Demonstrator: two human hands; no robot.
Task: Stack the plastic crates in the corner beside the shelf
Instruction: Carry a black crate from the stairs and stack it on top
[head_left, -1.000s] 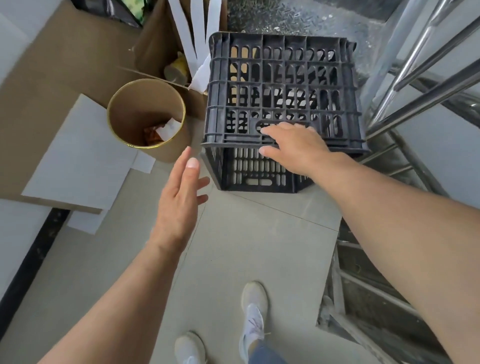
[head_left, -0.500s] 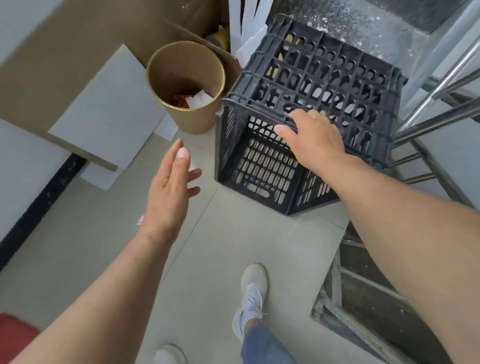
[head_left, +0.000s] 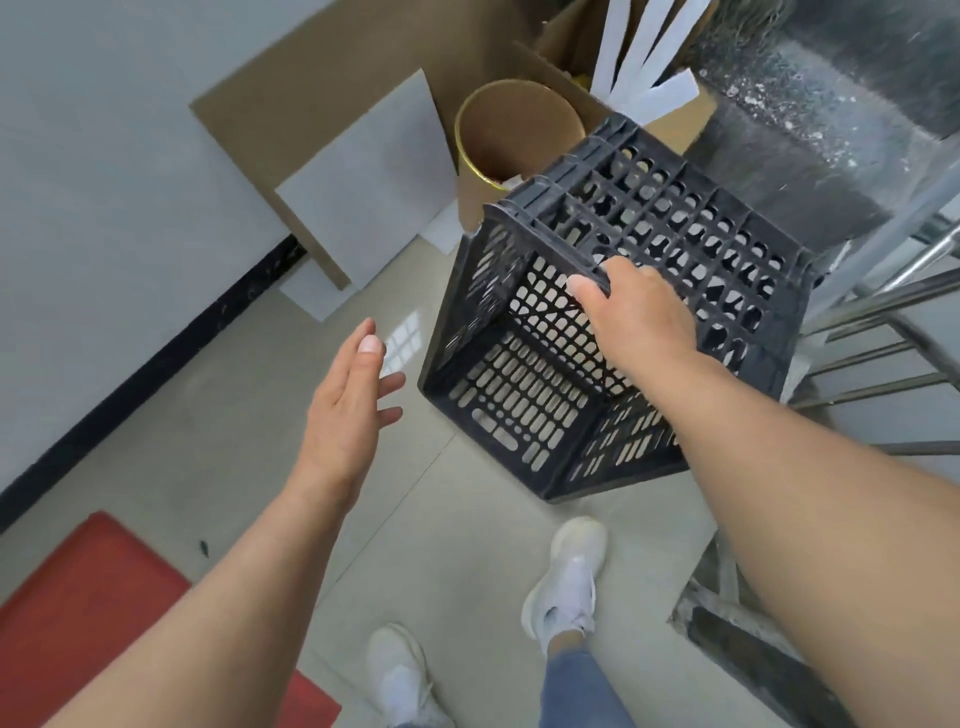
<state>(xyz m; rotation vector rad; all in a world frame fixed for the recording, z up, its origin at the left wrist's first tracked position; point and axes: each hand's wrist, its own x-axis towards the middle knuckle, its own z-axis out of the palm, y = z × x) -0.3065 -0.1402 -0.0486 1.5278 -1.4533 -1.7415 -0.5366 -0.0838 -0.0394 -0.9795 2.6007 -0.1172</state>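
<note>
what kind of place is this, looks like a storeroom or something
Probably a storage or utility corner indoors. Flattened cardboard leans against the wall, a metal shelf frame stands on the right, and a black plastic crate, gripped by the right hand, sits on the tiled floor.

The crate (head_left: 649, 249) is black all over, its walls and base pierced with rows of oval slots in a grid. The cardboard tub (head_left: 514, 140) behind it is brown with a gold rim. Brown cardboard sheets (head_left: 322, 83) and a pale grey board (head_left: 369, 182) lean against a light grey wall (head_left: 104, 156) with a black skirting. The floor (head_left: 249, 415) is pale beige tile; the mat (head_left: 88, 587) is red. The shoes (head_left: 571, 577) are white, the trouser leg (head_left: 576, 686) blue denim.
</note>
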